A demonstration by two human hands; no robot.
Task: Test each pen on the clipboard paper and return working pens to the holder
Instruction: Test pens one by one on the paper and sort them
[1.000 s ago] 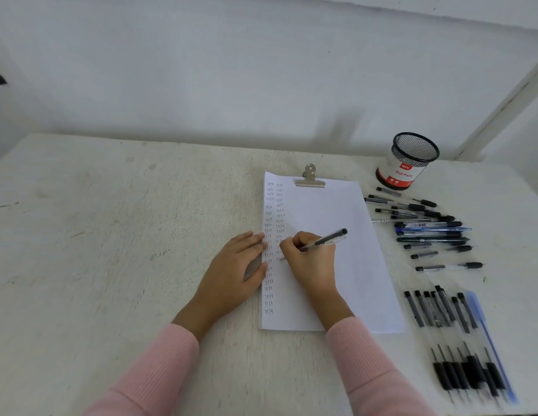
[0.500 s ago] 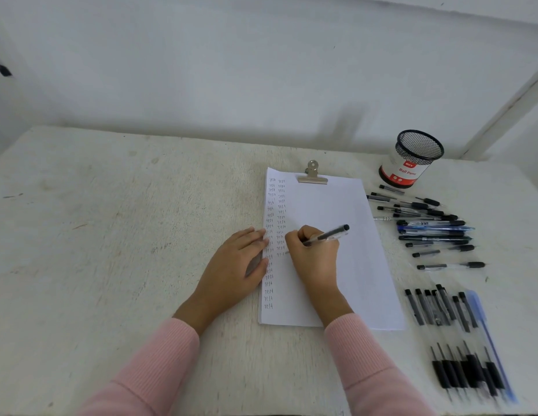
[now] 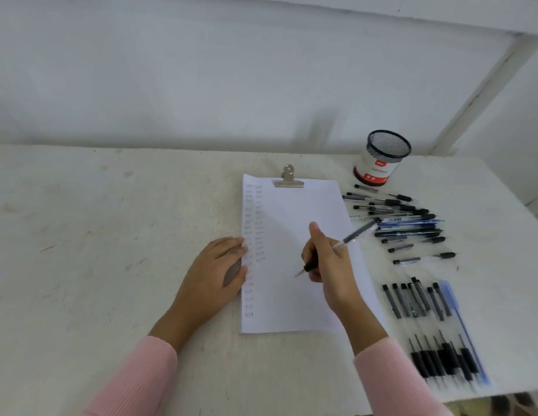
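Note:
A white sheet (image 3: 291, 289) lies under the metal clip (image 3: 288, 179) of the clipboard, with two columns of small pen marks down its left side. My right hand (image 3: 329, 265) grips a clear pen with a black grip (image 3: 350, 237) above the sheet's right half, tip raised off the paper and pointing left. My left hand (image 3: 215, 273) rests flat on the table, fingertips on the sheet's left edge. The black mesh pen holder (image 3: 381, 159) stands at the back right and looks empty.
Several pens (image 3: 402, 219) lie in a loose pile right of the clipboard, below the holder. Two rows of black pens (image 3: 417, 298) lie near the table's right front edge, beside a long blue pen (image 3: 463, 322). A white wall backs the table.
My right hand lifted the pen off the marks at the left column and moved right over the sheet. The left hand stayed put. The camera tilted.

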